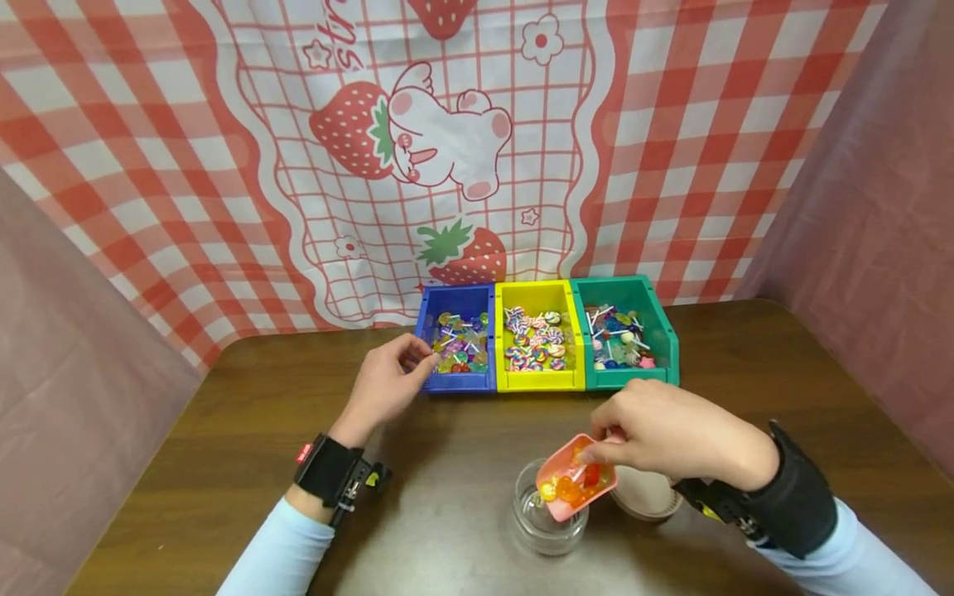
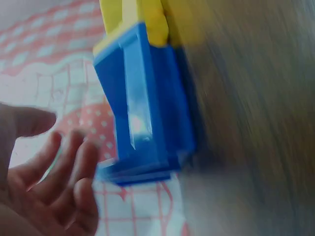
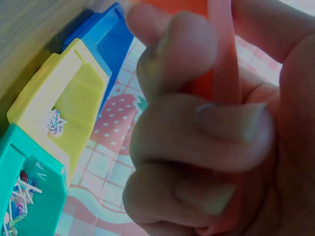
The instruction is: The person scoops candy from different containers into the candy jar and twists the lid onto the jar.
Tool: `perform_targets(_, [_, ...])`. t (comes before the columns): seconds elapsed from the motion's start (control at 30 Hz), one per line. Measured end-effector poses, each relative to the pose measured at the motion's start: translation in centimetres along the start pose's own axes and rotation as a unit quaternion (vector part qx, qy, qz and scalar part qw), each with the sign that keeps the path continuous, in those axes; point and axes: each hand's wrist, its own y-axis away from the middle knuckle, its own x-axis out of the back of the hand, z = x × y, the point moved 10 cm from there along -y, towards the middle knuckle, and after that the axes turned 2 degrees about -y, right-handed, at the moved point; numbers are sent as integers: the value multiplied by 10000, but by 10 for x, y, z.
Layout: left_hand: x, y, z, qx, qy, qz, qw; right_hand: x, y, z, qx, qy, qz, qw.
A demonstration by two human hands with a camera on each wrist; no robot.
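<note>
My right hand (image 1: pixel 663 434) grips a pink scoop (image 1: pixel 557 460) by its handle, and in the right wrist view the fingers curl round that handle (image 3: pixel 224 64). Orange, red and yellow candy pieces (image 1: pixel 570 490) lie in the scoop, which is over a clear round jar (image 1: pixel 547 536), its lip tilted down toward the jar's mouth. My left hand (image 1: pixel 387 377) hovers beside the left edge of the blue bin (image 1: pixel 458 382). Nothing sits between its loosely bent fingers (image 2: pixel 64 167), and the thumb stands apart from them.
A yellow bin (image 1: pixel 540 381) with swirl lollipops and a green bin (image 1: pixel 633 379) with mixed small lollipops adjoin the blue one, which also contains small candies. Right of the jar lies a pale round disc (image 1: pixel 647 495), partly under my right hand. A checked cloth (image 1: pixel 693 124) hangs behind.
</note>
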Motion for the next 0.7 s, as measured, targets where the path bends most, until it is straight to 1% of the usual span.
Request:
perform_targets(0.07, [8,-4,-9,43,83,385,9992,1,0,-2,-3,64,87,9999])
perform_targets(0.13, [12,-8,-18,31,180,679,9975,3,0,-3,10,125,193,9997])
perform_targets(0.2, [13,-12,-25,43,212,864,9960,4,0,-6,55,177,306,9994])
perform_targets(0.27, [13,-16,-30,77,213,960,9951,4,-1,-8,107,213,376,9990])
perform_targets(0.33, [11,-21,-34,147,184,986,9948,5,-1,-10,135,263,414,9987])
perform_targets(0.53, [-1,-34,-36,343,4,811,9961,6,1,-12,59,355,452,9983])
perform_targets(0.7, [-14,-39,-33,338,-238,606,9973,5,2,-18,49,348,483,9982])
